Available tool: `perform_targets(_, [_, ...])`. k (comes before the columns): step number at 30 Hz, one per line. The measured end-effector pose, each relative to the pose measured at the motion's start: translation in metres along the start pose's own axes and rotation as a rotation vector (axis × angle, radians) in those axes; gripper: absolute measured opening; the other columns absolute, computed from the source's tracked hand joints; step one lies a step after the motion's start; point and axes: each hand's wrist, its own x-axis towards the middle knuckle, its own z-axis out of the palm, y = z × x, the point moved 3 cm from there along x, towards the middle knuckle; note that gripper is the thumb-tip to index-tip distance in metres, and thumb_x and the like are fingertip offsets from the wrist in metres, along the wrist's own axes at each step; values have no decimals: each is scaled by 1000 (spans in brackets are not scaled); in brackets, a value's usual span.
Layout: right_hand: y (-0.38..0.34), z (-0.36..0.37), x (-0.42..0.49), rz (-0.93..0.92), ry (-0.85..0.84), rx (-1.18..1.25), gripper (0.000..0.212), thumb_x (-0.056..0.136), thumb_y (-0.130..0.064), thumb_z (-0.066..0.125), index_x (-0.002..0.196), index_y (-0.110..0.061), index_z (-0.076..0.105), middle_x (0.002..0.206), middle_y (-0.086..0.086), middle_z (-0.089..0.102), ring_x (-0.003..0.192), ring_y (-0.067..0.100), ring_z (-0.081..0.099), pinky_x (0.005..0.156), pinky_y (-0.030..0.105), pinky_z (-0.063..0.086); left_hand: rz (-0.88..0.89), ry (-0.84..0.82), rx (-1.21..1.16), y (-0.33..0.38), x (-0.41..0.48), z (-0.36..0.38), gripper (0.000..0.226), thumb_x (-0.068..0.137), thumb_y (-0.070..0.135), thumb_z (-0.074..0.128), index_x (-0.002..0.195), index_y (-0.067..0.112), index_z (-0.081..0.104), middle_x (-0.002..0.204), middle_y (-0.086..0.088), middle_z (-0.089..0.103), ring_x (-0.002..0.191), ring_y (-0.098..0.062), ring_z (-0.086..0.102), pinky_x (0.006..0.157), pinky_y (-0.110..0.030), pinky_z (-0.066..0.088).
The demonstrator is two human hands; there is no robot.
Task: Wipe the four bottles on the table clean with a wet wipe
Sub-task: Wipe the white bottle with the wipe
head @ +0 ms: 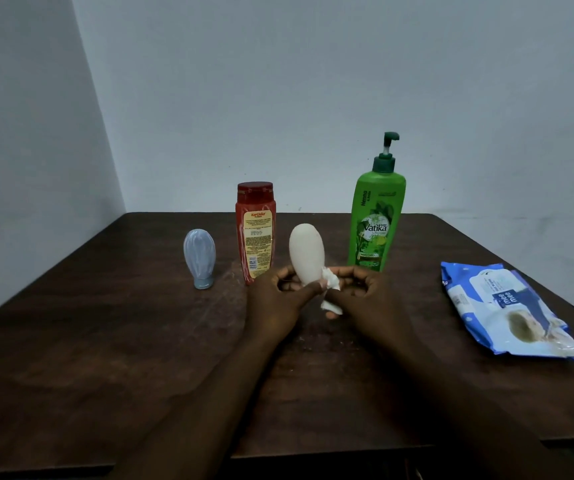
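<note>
At the middle of the dark wooden table (pixel 105 341) my left hand (pixel 275 303) grips the narrow lower end of a cream egg-shaped bottle (pixel 307 252) and holds it upright. My right hand (pixel 365 299) pinches a crumpled white wet wipe (pixel 330 289) against that same lower end. A red bottle (pixel 256 230) with a yellow label stands just behind my left hand. To the left a small pale blue bottle (pixel 199 256) stands on its cap. A tall green pump bottle (pixel 377 216) stands behind my right hand.
A blue and white pack of wet wipes (pixel 507 313) lies flat at the right side of the table. Grey walls meet in a corner behind the table's far edge. The front edge of the table runs across the bottom of the view.
</note>
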Motion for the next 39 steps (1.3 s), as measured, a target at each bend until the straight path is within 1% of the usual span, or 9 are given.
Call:
perform_targets(3, [3, 1, 3, 84, 17, 26, 22, 81, -10, 81, 99, -22, 75, 89, 5, 77, 79, 21, 76, 68, 39, 63, 15, -33, 71, -2, 1, 3, 40, 79, 35, 83, 116, 21, 74, 90, 12, 76, 82, 0, 70, 78, -26, 60])
perform_targets(7, [5, 3, 15, 115, 28, -53, 16, 80, -11, 82, 87, -22, 74, 85, 6, 77, 75, 20, 76, 66, 33, 63, 9, -3, 109, -6, 8, 5, 41, 81, 22, 82, 120, 15, 71, 99, 7, 77, 82, 7, 69, 72, -10, 55])
perform_targets(10, [8, 6, 26, 128, 3, -144, 15, 80, -16, 83, 93, -14, 76, 85, 8, 77, 72, 20, 76, 67, 35, 63, -11, 31, 148, -11, 18, 7, 43, 79, 18, 83, 120, 14, 71, 105, 2, 77, 85, 3, 69, 72, -9, 54])
perform_targets(16, [9, 12, 41, 153, 50, -223, 17, 87, -16, 76, 98, -2, 75, 82, 11, 75, 43, -1, 63, 42, 11, 45, -19, 71, 178, -12, 34, 15, 52, 80, 16, 82, 129, 13, 65, 113, -2, 75, 96, -8, 71, 73, -9, 49])
perform_targets(22, [13, 13, 53, 128, 54, -315, 16, 90, -16, 73, 102, -5, 74, 71, 7, 71, 36, 0, 58, 38, 12, 43, 9, 97, 223, -14, 43, 21, 46, 80, 15, 82, 124, 12, 69, 112, -2, 76, 93, -6, 70, 69, -5, 48])
perform_targets(24, [15, 13, 54, 118, 64, -316, 16, 89, -17, 73, 101, -7, 74, 70, 6, 72, 37, 1, 59, 39, 13, 45, 12, 97, 226, -15, 44, 22, 44, 80, 14, 82, 123, 11, 69, 110, -4, 76, 92, -7, 71, 73, -10, 52])
perform_targets(26, [18, 13, 54, 109, 73, -313, 17, 89, -18, 74, 102, -7, 75, 72, 5, 74, 41, 4, 63, 41, 14, 47, 10, 108, 228, -15, 44, 22, 44, 81, 15, 82, 122, 11, 70, 108, -4, 77, 92, -8, 71, 77, -17, 55])
perform_targets(29, [20, 12, 54, 98, 82, -304, 17, 89, -18, 75, 102, -8, 76, 75, 6, 76, 47, 10, 66, 42, 16, 48, -1, 131, 240, -18, 45, 22, 43, 81, 16, 81, 123, 12, 70, 109, -3, 76, 93, -7, 70, 73, -11, 51])
perform_targets(39, [20, 12, 54, 71, 57, -330, 19, 89, -14, 72, 108, -10, 75, 77, 5, 76, 44, 4, 63, 44, 14, 48, 1, 154, 270, -19, 46, 21, 49, 79, 20, 84, 125, 12, 69, 114, -4, 75, 97, -10, 71, 77, -13, 52])
